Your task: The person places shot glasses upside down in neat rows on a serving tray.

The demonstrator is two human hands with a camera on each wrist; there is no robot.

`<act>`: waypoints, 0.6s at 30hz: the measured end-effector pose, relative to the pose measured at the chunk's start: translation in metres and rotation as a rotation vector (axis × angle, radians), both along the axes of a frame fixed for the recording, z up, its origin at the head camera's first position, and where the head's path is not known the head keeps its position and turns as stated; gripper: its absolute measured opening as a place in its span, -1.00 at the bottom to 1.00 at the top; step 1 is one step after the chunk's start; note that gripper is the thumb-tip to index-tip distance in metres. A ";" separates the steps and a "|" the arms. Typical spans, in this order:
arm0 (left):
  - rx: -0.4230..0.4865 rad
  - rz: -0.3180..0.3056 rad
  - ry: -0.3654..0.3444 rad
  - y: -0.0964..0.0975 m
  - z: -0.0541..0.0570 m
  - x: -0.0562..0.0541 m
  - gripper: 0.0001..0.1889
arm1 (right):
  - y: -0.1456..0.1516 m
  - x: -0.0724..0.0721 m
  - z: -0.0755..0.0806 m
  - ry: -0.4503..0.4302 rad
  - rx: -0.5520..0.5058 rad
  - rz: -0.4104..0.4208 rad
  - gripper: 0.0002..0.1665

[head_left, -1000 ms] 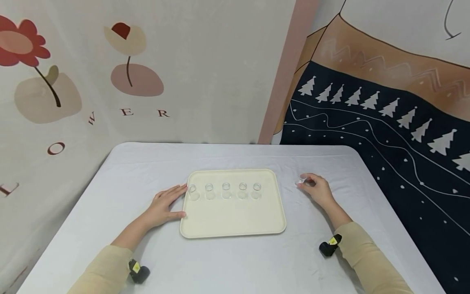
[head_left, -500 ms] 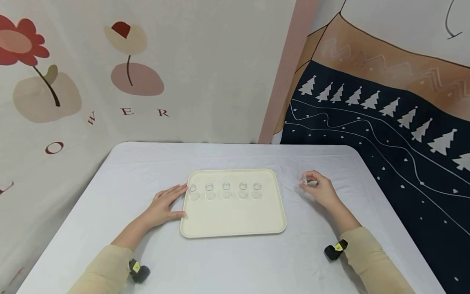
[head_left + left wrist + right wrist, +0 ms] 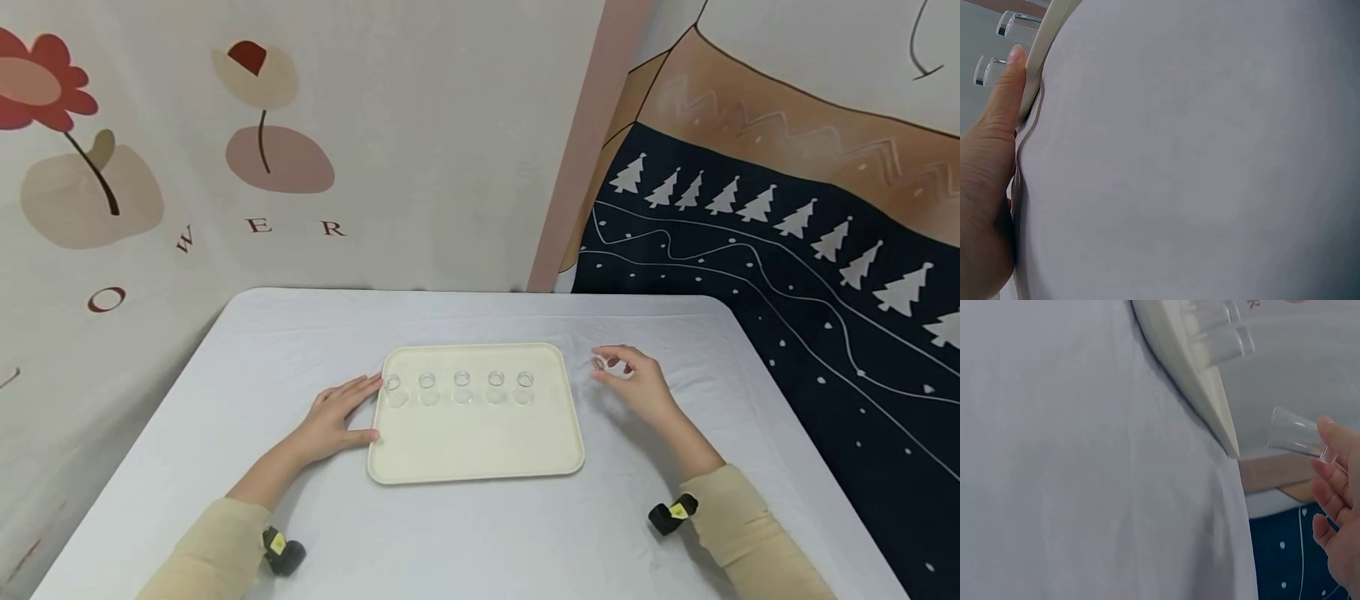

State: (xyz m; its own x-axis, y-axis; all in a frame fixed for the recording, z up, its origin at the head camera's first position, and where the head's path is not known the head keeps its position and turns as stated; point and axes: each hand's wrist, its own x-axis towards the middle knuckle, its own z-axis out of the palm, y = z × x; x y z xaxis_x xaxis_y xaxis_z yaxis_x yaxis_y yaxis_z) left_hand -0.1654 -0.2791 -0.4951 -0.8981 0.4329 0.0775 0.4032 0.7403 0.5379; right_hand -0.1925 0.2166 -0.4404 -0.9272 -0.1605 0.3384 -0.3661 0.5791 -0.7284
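My right hand (image 3: 637, 385) pinches a small clear shot glass (image 3: 1294, 432) between thumb and fingers, above the table to the right of the tray. In the right wrist view the thumb and fingers hold it near one end. A cream rectangular tray (image 3: 480, 450) lies on the table with several similar clear glasses (image 3: 462, 388) standing in a row across its back half. My left hand (image 3: 330, 429) rests at the tray's left edge, fingers spread and thumb touching the rim. In the left wrist view the thumb (image 3: 1007, 94) lies against the tray's side, near two glasses (image 3: 1019, 26).
A white cloth covers the table (image 3: 480, 542). Behind it hangs a pale curtain (image 3: 420, 167) with flower prints. At the right is a dark blue printed cloth (image 3: 720, 250) with white trees.
My right hand has lifted the glass and brought it left, nearer the tray's right edge, after a slight move to the right. The left hand and tray stay in place.
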 end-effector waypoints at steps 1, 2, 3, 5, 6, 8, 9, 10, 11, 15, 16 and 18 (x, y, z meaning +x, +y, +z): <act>-0.002 0.003 -0.002 0.000 0.000 0.000 -0.02 | -0.004 0.001 0.000 -0.002 -0.007 0.004 -0.59; -0.003 0.004 -0.002 0.000 0.000 0.000 -0.02 | -0.009 0.001 0.000 -0.006 -0.014 0.009 -0.60; -0.004 0.006 -0.002 0.000 0.000 0.001 -0.02 | -0.013 0.002 0.000 -0.010 -0.021 0.011 -0.60; -0.005 0.006 -0.002 0.000 0.000 0.000 -0.02 | -0.021 0.002 -0.001 -0.017 -0.030 0.022 -0.62; -0.005 0.006 -0.002 0.000 0.000 0.000 -0.02 | -0.025 0.002 -0.001 -0.021 -0.034 0.027 -0.62; -0.004 0.004 -0.004 0.000 -0.001 0.000 -0.02 | -0.032 0.002 -0.003 -0.034 -0.038 0.039 -0.64; -0.002 0.003 -0.005 0.000 0.000 0.000 -0.01 | -0.035 0.002 -0.004 -0.039 -0.036 0.050 -0.64; -0.001 0.003 -0.007 0.000 0.000 0.000 -0.01 | -0.038 0.001 -0.005 -0.047 -0.038 0.060 -0.65; -0.002 0.004 -0.007 0.000 0.000 0.000 -0.01 | -0.040 0.001 -0.006 -0.054 -0.040 0.068 -0.65; -0.010 0.004 -0.009 0.000 0.000 0.000 -0.01 | -0.046 -0.002 -0.012 -0.063 -0.039 0.096 -0.65; -0.011 0.005 -0.009 0.000 0.000 0.000 -0.01 | -0.047 -0.002 -0.013 -0.065 -0.039 0.098 -0.65; -0.011 0.007 -0.010 0.000 0.000 0.000 -0.01 | -0.048 -0.004 -0.017 -0.075 -0.036 0.097 -0.65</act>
State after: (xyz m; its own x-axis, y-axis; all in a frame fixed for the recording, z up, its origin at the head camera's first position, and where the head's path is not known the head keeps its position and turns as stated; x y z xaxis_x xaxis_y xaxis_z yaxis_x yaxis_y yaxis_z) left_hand -0.1658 -0.2796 -0.4951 -0.9017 0.4277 0.0641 0.3931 0.7488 0.5337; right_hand -0.1961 0.1683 -0.4569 -0.9310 -0.2397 0.2755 -0.3625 0.5170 -0.7754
